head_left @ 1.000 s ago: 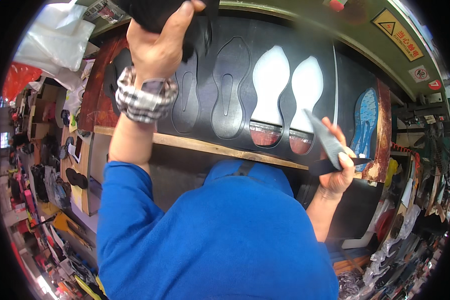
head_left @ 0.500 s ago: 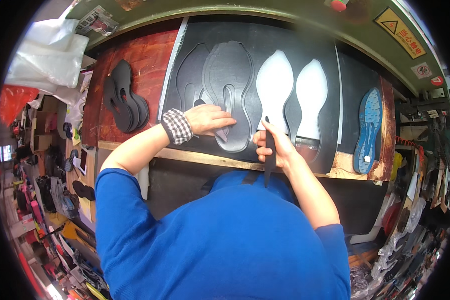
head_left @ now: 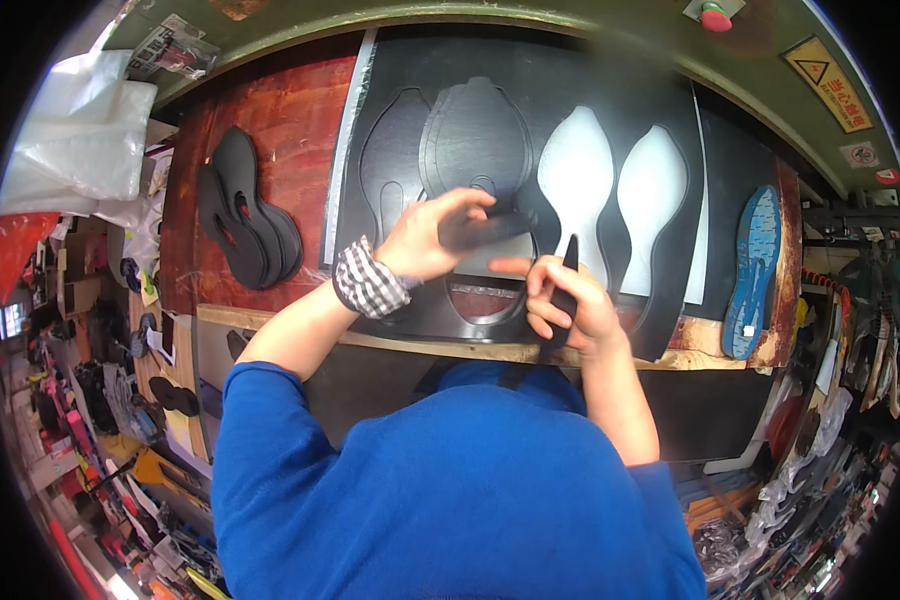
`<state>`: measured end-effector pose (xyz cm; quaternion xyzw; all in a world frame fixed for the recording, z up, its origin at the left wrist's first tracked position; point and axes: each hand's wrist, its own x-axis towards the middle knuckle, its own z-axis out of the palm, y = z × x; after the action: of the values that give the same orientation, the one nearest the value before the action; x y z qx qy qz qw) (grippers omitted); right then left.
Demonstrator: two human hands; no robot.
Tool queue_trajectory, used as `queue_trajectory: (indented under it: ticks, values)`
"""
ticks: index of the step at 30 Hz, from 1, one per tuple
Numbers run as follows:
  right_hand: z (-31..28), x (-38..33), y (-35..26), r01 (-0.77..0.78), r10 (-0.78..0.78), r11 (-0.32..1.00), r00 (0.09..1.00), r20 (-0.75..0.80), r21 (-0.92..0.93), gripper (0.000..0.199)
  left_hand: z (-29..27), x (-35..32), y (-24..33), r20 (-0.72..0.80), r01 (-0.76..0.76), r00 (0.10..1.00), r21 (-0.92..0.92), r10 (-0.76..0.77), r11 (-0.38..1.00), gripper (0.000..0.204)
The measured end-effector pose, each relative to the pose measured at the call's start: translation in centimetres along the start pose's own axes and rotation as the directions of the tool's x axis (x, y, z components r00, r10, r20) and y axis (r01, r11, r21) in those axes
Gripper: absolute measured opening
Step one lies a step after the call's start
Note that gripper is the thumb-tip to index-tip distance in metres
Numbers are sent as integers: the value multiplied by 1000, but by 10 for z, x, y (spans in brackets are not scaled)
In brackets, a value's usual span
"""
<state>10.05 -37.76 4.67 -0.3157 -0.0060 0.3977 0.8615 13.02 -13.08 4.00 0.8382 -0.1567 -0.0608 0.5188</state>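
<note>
A black rubber sheet [head_left: 610, 95] with several sole-shaped cutouts lies on the red-brown workbench [head_left: 290, 120]. My left hand [head_left: 425, 240], with a checked cuff at the wrist, pinches the heel end of a black sole piece [head_left: 475, 140] that rests over the sheet. Its heel end is lifted, and a hole shows under it. My right hand [head_left: 570, 305] is right beside it, closed around a dark narrow blade [head_left: 569, 255] that points up at the sheet. Two white sole-shaped openings [head_left: 610, 185] lie just right of both hands.
A stack of black cut soles [head_left: 245, 225] lies on the bench to the left. A blue sole [head_left: 755, 265] lies at the right edge. A white plastic bag [head_left: 80, 140] sits at far left. A red button [head_left: 715, 15] and a yellow warning sign [head_left: 830, 70] are on the green frame behind.
My left hand came down from high on the left to the sheet and took hold of the sole piece. My right hand moved in from the right with the blade.
</note>
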Motion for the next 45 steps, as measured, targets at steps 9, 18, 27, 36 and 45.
queue_trajectory:
  ticks: [9, 18, 27, 36, 45]
  values:
    - [39, 48, 20, -6, -727, -272, 656, 202, -962, 38, -23, 37, -9, -215, 79, 909, -752, -357, 654, 32]
    - [31, 98, 28, -8, -775, -421, 523, 355, -907, 35, -51, 41, -43, 274, 318, 948, -832, -160, 455, 30]
    - [14, 86, 14, 214, -641, -216, 705, 303, -953, 23, -71, 48, -7, -28, 265, 950, -457, -311, 849, 25]
    - [14, 15, -4, -120, 1, 941, 935, -355, -315, 22, -213, 60, 49, -555, -339, 823, -311, 119, 888, 24]
    - [9, 75, 56, -566, 521, 780, 824, -222, -269, 16, -104, -34, -34, 388, -575, 791, 209, 473, 791, 52]
